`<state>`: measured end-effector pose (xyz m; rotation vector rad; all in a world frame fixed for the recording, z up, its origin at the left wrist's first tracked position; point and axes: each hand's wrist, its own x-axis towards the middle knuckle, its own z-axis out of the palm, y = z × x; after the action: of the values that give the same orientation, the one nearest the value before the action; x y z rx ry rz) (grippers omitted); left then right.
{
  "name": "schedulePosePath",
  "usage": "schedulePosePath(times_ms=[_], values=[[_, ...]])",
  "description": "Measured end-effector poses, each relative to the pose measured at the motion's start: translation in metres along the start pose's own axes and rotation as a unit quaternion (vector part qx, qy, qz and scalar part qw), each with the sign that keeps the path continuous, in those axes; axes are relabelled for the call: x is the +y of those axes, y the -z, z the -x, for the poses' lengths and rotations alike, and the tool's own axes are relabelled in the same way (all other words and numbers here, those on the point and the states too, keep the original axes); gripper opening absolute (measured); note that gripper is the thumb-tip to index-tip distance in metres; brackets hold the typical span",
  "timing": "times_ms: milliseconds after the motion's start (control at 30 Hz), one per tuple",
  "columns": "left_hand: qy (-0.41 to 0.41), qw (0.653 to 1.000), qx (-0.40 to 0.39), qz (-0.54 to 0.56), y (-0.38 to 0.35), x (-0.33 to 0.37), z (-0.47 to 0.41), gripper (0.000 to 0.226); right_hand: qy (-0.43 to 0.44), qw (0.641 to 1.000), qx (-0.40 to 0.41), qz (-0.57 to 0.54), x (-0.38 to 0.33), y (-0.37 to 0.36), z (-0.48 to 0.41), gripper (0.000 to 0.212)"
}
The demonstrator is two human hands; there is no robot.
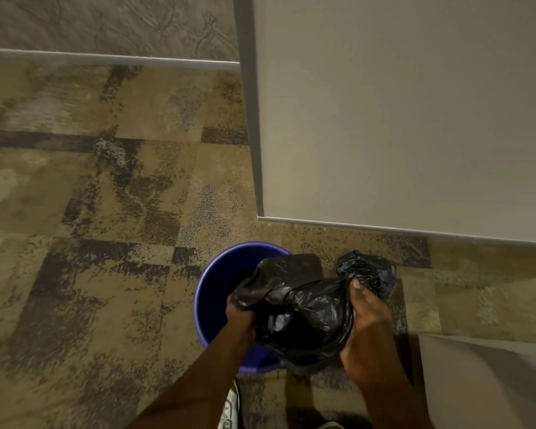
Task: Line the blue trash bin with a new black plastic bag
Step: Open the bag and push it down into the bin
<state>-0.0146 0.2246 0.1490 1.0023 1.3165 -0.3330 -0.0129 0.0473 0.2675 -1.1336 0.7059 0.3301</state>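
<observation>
The blue trash bin [212,292] stands on the carpet below me, round and open at the top. A crumpled black plastic bag [310,308] hangs over its right half, partly inside the opening. My left hand [240,317] grips the bag's left edge above the bin. My right hand [367,332] holds the bag's right side, just outside the bin's rim. A bunched part of the black plastic [369,269] sticks out past my right fingers over the floor. The bin's right rim is hidden by the bag.
A beige wall corner [260,181] juts out just behind the bin, with a metal strip along its base. A grey panel [483,382] stands at the lower right. My white shoe [231,410] is near the bin's front. Patterned carpet [106,243] spreads to the left.
</observation>
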Motion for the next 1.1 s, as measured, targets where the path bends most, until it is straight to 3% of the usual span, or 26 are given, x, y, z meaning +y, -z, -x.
schedulePosePath(times_ms=[100, 167, 233, 300, 400, 533, 633, 700, 733, 800, 867, 900, 933, 967, 1033, 1100], values=[[-0.134, 0.972, 0.032, -0.192, 0.019, 0.018, -0.001, 0.026, 0.074, 0.981, 0.099, 0.146, -0.008, 0.018, 0.0, 0.039], [-0.224, 0.905, 0.033, -0.359, 0.04, 0.031, -0.005, 0.022, 0.153, 0.928, 0.192, 0.279, -0.017, 0.035, 0.0, 0.05], [-0.269, 0.83, 0.042, -0.486, 0.059, 0.05, -0.009, 0.021, 0.189, 0.85, 0.269, 0.412, -0.025, 0.054, 0.0, 0.055], [-0.264, 0.801, 0.012, -0.537, 0.071, 0.07, -0.011, 0.02, 0.16, 0.83, 0.311, 0.435, -0.029, 0.065, 0.001, 0.05], [-0.256, 0.806, -0.044, -0.532, 0.083, 0.088, -0.023, 0.02, 0.089, 0.84, 0.335, 0.417, -0.021, 0.07, 0.003, 0.041], [-0.274, 0.823, -0.039, -0.495, 0.089, 0.105, -0.029, 0.025, 0.113, 0.853, 0.305, 0.407, -0.011, 0.058, 0.007, 0.039], [-0.318, 0.769, -0.03, -0.554, 0.075, 0.11, -0.03, 0.031, 0.141, 0.89, 0.275, 0.334, -0.01, 0.042, 0.014, 0.048], [-0.305, 0.775, -0.044, -0.552, 0.06, 0.112, -0.029, 0.054, 0.112, 0.935, 0.233, 0.244, -0.007, 0.032, 0.019, 0.045], [-0.307, 0.779, -0.033, -0.546, 0.053, 0.112, -0.025, 0.074, 0.069, 0.956, 0.208, 0.194, -0.004, 0.026, 0.022, 0.043], [-0.368, 0.759, 0.071, -0.533, 0.045, 0.099, -0.009, 0.096, -0.007, 0.979, 0.178, 0.098, 0.003, 0.019, 0.027, 0.048], [-0.451, 0.765, 0.131, -0.441, 0.051, 0.063, 0.017, 0.081, -0.036, 0.982, 0.182, -0.043, 0.005, 0.012, 0.028, 0.054], [-0.471, 0.786, 0.079, -0.393, 0.06, 0.036, 0.032, 0.069, -0.055, 0.972, 0.179, -0.141, 0.001, 0.011, 0.026, 0.057], [-0.472, 0.8, -0.015, -0.371, 0.071, 0.007, 0.045, 0.062, -0.069, 0.967, 0.189, -0.158, 0.004, 0.011, 0.022, 0.058], [-0.451, 0.794, -0.117, -0.392, 0.08, -0.019, 0.056, 0.062, -0.094, 0.969, 0.204, -0.105, 0.009, 0.007, 0.016, 0.056], [-0.4, 0.73, -0.233, -0.503, 0.091, -0.05, 0.058, 0.078, -0.178, 0.965, 0.189, -0.046, 0.009, -0.001, 0.008, 0.053], [-0.371, 0.648, -0.253, -0.615, 0.081, -0.053, 0.045, 0.082, -0.209, 0.963, 0.169, -0.031, 0.007, -0.01, -0.003, 0.051]])
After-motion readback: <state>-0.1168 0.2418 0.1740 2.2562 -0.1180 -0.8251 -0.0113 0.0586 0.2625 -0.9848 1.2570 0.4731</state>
